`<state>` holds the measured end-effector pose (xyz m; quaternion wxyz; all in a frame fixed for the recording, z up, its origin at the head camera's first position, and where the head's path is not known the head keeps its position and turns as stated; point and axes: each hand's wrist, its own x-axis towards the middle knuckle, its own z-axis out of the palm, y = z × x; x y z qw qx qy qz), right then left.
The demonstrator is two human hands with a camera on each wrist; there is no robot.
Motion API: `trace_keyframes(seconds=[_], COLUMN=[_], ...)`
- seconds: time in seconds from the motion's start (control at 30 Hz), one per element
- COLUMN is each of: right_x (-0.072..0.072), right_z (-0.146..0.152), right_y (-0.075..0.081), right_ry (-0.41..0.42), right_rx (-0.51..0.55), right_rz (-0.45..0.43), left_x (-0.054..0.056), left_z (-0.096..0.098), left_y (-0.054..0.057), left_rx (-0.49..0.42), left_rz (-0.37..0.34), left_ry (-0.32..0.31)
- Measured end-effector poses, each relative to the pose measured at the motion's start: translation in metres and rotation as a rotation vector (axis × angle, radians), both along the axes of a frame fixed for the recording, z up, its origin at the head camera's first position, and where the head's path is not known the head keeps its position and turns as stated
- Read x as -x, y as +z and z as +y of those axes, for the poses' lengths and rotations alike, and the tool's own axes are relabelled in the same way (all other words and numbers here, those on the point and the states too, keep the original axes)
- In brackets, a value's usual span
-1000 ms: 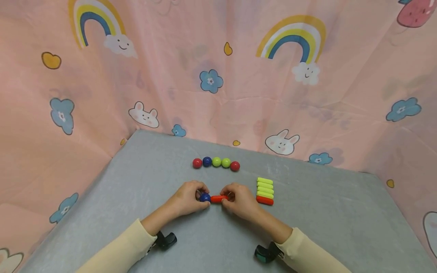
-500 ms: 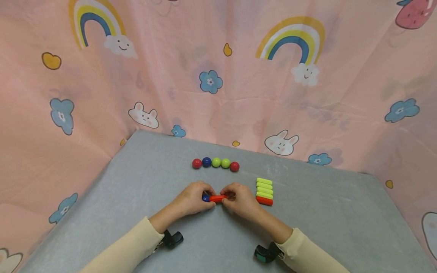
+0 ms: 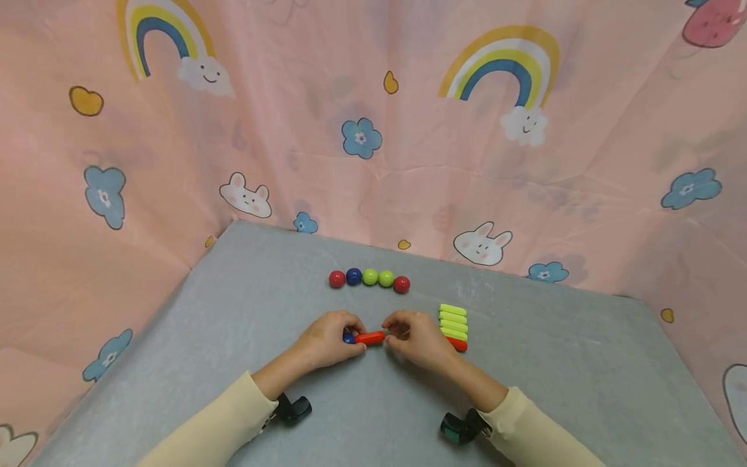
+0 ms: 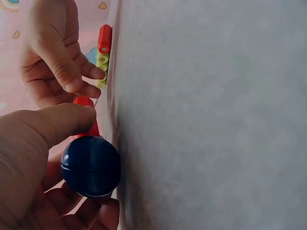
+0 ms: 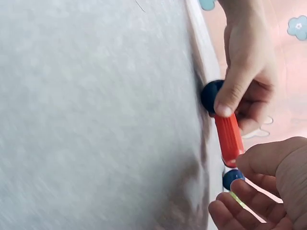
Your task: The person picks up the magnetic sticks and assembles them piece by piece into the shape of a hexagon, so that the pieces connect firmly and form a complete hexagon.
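Observation:
My left hand pinches a red rod between thumb and fingers, close to where it meets a shiny blue ball. The ball sits against the rod's left end, partly hidden by the fingers in the head view. My right hand is just off the rod's free end, its fingers loosely bent around nothing. In the right wrist view, the right thumb lies very near that end of the rod; whether it touches I cannot tell.
Behind the hands, a row of several red, blue and green balls lies on the grey table. Several yellow-green rods lie side by side to the right, with a red rod in front. A pink patterned cloth stands behind.
My left hand has shifted right along the ball and onto the red rod. My right hand has let go of the rod's right end and drawn slightly away to the right.

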<state>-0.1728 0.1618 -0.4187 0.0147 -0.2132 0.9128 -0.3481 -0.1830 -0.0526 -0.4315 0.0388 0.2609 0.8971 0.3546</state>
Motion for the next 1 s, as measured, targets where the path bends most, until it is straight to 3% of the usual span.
trace_keyframes(seconds=[0.27, 0.5, 0.73, 1.0], right_x=[0.015, 0.043, 0.068, 0.086], right_z=[0.006, 0.013, 0.015, 0.015], right_y=[0.015, 0.026, 0.025, 0.018], right_ry=[-0.094, -0.157, -0.193, -0.234], right_rx=[-0.085, -0.116, -0.155, -0.216], right_rz=[0.015, 0.050, 0.073, 0.026], left_x=[0.000, 0.000, 0.002, 0.002], left_z=[-0.003, -0.005, -0.005, -0.006], left_y=[0.003, 0.003, 0.001, 0.002], left_rx=[-0.006, -0.016, -0.033, -0.011], left_rz=[-0.029, -0.046, -0.032, -0.046], left_ry=[0.004, 0.013, 0.008, 0.020])
